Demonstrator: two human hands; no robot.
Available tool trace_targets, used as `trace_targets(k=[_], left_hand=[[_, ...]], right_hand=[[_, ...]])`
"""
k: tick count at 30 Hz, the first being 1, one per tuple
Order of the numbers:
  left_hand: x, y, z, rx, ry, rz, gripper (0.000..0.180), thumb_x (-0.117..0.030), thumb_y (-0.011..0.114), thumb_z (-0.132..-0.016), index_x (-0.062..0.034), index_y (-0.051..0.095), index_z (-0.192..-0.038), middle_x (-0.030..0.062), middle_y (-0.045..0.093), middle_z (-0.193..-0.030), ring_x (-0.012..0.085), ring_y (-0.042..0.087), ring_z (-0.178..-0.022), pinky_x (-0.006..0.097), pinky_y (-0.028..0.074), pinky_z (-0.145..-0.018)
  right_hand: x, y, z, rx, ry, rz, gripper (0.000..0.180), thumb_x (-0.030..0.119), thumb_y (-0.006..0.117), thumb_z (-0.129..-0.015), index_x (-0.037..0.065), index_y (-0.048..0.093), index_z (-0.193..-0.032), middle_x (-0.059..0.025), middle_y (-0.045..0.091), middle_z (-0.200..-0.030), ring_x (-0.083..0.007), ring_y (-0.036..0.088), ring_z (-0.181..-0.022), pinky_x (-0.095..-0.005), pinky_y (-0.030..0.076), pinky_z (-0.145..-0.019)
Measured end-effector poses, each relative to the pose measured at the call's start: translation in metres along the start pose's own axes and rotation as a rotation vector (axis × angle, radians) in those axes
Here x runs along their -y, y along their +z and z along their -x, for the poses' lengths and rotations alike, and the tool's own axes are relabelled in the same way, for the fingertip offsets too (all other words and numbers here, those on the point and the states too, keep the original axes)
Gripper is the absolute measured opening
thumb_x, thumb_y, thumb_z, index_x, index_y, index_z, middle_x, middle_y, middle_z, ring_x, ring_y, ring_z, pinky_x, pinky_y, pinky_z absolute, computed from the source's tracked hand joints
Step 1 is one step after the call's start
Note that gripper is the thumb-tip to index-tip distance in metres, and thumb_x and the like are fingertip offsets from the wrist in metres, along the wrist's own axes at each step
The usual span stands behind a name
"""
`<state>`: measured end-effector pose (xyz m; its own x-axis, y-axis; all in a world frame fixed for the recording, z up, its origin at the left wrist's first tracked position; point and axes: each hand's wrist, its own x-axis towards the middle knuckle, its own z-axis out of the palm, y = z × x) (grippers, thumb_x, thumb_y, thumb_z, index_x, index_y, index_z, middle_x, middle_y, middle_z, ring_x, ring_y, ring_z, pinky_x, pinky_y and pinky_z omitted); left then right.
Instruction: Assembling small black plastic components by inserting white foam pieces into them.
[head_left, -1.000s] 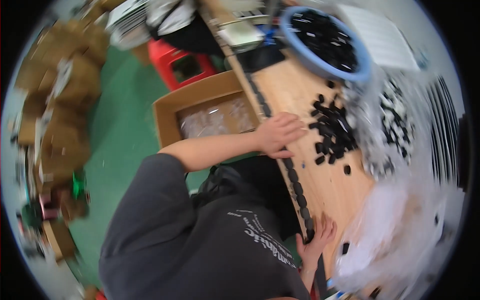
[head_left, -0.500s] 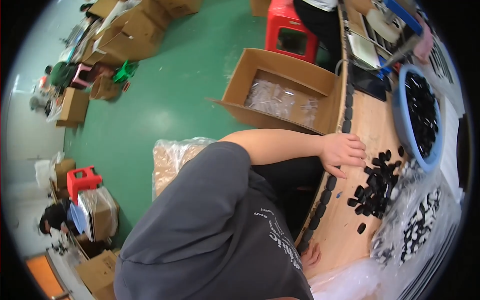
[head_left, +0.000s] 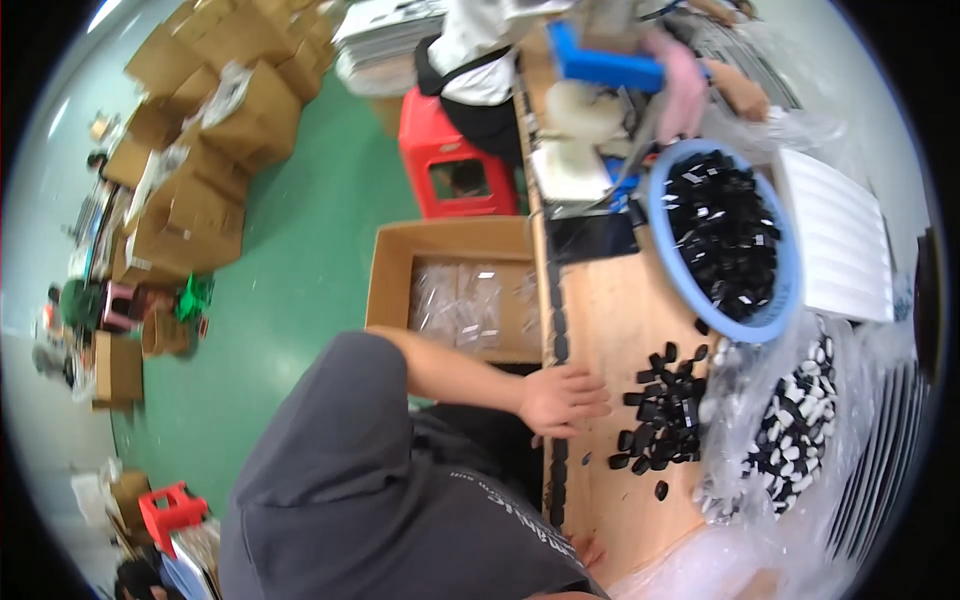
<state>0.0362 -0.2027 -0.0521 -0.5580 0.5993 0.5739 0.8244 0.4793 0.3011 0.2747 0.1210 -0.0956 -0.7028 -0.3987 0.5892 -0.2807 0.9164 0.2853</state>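
Note:
My left hand (head_left: 563, 400) lies at the near edge of the wooden table (head_left: 605, 315), palm down, fingers stretched out and slightly apart, holding nothing. Just beyond its fingertips is a loose pile of small black plastic pieces (head_left: 668, 412). One black piece (head_left: 661, 490) lies apart from the pile. Lower along the same edge, my right hand (head_left: 588, 548) shows only in part past my shirt; its visible fingers look extended, with nothing seen in them. Several dark rounded pads (head_left: 559, 440) line the table edge beside both hands.
A blue basin (head_left: 660, 235) of black pieces stands farther along the table. Clear plastic bags hold black and white pieces (head_left: 795, 425). A white ridged tray (head_left: 832, 240) lies behind. An open carton (head_left: 390, 275) sits beside the table, near a red stool (head_left: 460, 160). A co-worker's hand (head_left: 740, 92) is beyond.
The view has turned, so the table, basin and pile sit farther left in the picture. More of the co-worker and the tray shows. Both my hands stay at the table edge.

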Motion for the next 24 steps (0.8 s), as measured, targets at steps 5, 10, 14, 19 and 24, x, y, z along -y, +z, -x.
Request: trace_targets(k=[5, 10, 14, 19, 24], left_hand=[[-0.009, -0.009, 0.012, 0.156, -0.08, -0.006, 0.061, -0.043, 0.049, -0.089, -0.0058, 0.046, -0.136, 0.0145, 0.051, -0.131, 0.0311, 0.046, -0.122, 0.048, 0.032, -0.101], [-0.021, -0.023, 0.001, 0.315, -0.119, 0.066, 0.062, -0.042, 0.051, -0.089, -0.0045, 0.042, -0.138, 0.0144, 0.047, -0.134, 0.0325, 0.04, -0.127, 0.05, 0.027, -0.105], [-0.035, -0.053, 0.003, 0.389, -0.166, 0.0, 0.059, -0.045, 0.053, -0.09, -0.0078, 0.044, -0.135, 0.0145, 0.044, -0.136, 0.0343, 0.031, -0.135, 0.054, 0.023, -0.108], [-0.036, -0.144, -0.005, 0.372, -0.358, 0.075, 0.046, -0.041, 0.058, -0.086, -0.0112, 0.056, -0.12, 0.013, 0.05, -0.123, 0.0346, 0.041, -0.122, 0.051, 0.033, -0.1], [0.028, -0.192, 0.1, 0.731, -0.681, -0.02, 0.039, -0.039, 0.049, -0.088, -0.0142, 0.063, -0.116, 0.0175, 0.062, -0.105, 0.0379, 0.059, -0.099, 0.05, 0.048, -0.083]], right_hand=[[-0.011, 0.047, 0.038, -0.024, 0.084, 0.019, 0.032, 0.037, 0.061, -0.087, 0.021, 0.06, -0.115, -0.0139, 0.061, -0.119, -0.0393, 0.054, -0.113, -0.0501, 0.044, -0.094], [-0.005, 0.001, -0.011, 0.136, 0.135, -0.052, 0.041, 0.045, 0.063, -0.082, 0.024, 0.058, -0.116, -0.0154, 0.058, -0.123, -0.0409, 0.055, -0.113, -0.0536, 0.041, -0.095], [0.016, -0.067, -0.036, 0.673, 0.341, -0.354, 0.061, 0.044, 0.069, -0.071, 0.016, 0.054, -0.123, -0.0204, 0.042, -0.14, -0.0455, 0.039, -0.127, -0.0591, 0.03, -0.103], [0.008, -0.08, -0.066, 1.061, 0.323, -0.327, 0.09, 0.056, 0.067, -0.07, 0.011, 0.037, -0.142, -0.02, 0.019, -0.153, -0.0461, 0.017, -0.139, -0.0608, 0.018, -0.108], [0.012, -0.073, -0.106, 1.344, 0.353, -0.23, 0.107, 0.066, 0.065, -0.068, 0.011, 0.022, -0.149, -0.0188, 0.011, -0.156, -0.0444, 0.01, -0.141, -0.0578, 0.016, -0.11]])
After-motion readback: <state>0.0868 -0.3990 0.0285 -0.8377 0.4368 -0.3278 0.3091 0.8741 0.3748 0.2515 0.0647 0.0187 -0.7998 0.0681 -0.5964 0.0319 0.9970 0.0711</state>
